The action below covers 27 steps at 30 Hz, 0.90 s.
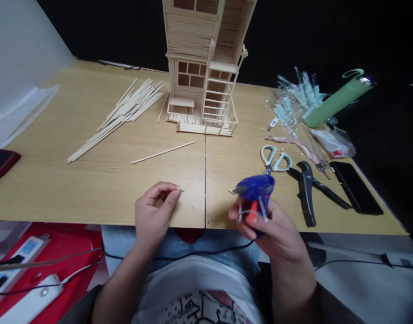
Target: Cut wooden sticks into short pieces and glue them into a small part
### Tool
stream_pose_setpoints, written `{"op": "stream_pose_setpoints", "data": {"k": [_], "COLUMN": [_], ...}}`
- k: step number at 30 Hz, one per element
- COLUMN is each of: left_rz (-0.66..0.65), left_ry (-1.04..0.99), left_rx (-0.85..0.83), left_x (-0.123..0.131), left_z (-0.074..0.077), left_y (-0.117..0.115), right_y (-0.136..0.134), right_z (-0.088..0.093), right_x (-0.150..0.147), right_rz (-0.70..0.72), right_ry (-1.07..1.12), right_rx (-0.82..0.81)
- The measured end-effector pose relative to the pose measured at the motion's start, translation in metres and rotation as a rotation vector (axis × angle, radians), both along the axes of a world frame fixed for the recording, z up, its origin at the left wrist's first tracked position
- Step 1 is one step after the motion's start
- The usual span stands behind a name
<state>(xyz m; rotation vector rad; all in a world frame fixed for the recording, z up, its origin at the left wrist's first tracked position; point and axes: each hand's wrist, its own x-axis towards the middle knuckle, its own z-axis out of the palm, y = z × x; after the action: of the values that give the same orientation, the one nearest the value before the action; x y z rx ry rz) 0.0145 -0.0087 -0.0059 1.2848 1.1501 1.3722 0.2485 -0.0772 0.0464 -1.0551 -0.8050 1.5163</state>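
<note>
Here's the left hand (155, 211), thumb and fingertips pinched closed on a tiny sliver of wooden stick (180, 190), which pokes out to the right. Over on the other side, the right hand (272, 227) is wrapped firmly around a blue glue gun (255, 192), with fingers curled by its orange trigger (251, 212). The gun's nozzle (236, 190) points left, straight across the gap toward that sliver, so the gun's long axis runs roughly side to side, and the two hands are near each other but not touching. The sliver sits right at the left hand, well apart from the right. Both hands are just above the near edge of the tabletop (101, 189), with a seam (205, 180) running up between them. Straight ahead stands a model house (201, 74) built of wooden sticks, with a little ladder (218, 101) up its side. To its left lies a loose pile of sticks (123, 119), and a single stick (163, 152) rests nearer the hands. Out to the right are scissors (275, 158), black cutters (306, 189), and a phone (356, 188).
</note>
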Motion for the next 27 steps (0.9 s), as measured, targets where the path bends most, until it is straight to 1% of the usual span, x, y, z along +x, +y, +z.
{"op": "stream_pose_setpoints", "data": {"k": [2,4,8,12,16,22,27], "left_rz": [-0.005,-0.012,-0.027,-0.019,-0.005,0.011,0.006], "left_ry": [-0.004,-0.004,0.005,0.015,0.022,0.013,0.013], "left_rx": [0.017,0.043,0.096,0.138,0.154,0.172,0.187], "left_x": [0.0,0.0,0.001,0.002,0.003,0.003,0.004], "left_z": [0.0,0.001,0.003,0.004,0.004,0.003,0.002], "left_y": [0.0,0.0,0.001,0.002,0.002,0.003,0.003], "right_y": [-0.001,-0.002,-0.004,-0.009,-0.014,-0.016,-0.017], "right_z": [-0.006,-0.013,-0.022,-0.022,-0.022,-0.026,-0.028], "right_x": [-0.012,-0.02,-0.025,-0.026,-0.027,-0.026,-0.025], "right_rz": [0.146,0.188,0.098,0.003,-0.007,-0.007,-0.007], "right_ry": [0.14,0.165,0.018,-0.202,-0.327,-0.444,-0.5], "right_rx": [0.0,0.023,0.06,0.049,0.037,0.061,0.042]}}
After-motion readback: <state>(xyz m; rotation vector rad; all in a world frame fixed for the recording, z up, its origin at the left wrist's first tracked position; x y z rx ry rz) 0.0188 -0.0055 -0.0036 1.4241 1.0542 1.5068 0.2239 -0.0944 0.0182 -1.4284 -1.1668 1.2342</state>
